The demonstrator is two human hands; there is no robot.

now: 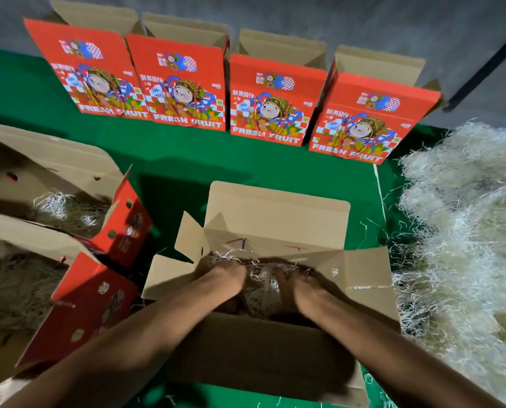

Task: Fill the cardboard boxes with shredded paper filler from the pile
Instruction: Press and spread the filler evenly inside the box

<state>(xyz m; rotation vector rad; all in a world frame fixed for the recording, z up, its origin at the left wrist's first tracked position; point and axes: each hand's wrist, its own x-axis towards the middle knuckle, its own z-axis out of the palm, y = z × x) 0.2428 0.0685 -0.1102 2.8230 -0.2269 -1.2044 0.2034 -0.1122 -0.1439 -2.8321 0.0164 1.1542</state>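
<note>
1. The pale, stringy shredded paper filler (263,282) lies low inside the open brown cardboard box (278,219) in front of the person; the big loose pile of the same white shred (463,231) sits just beside that box on the right, on the green-covered surface (172,160).
2. The left hand (229,278) and right hand (291,285) are both down in the box, sunk into the filler. Whether their fingers are curled round a clump or flat and pressing cannot be told; shadow and blur hide them.
3. The filler looks very light, soft and springy, and tangles, so strands will trail and shed.
4. Likely best taken in broad two-handed armfuls from the pile's near edge, then pushed into the corners.
5. Two opened boxes on the left (54,213) already hold shred; four red printed boxes (184,83) stand upright behind.
</note>
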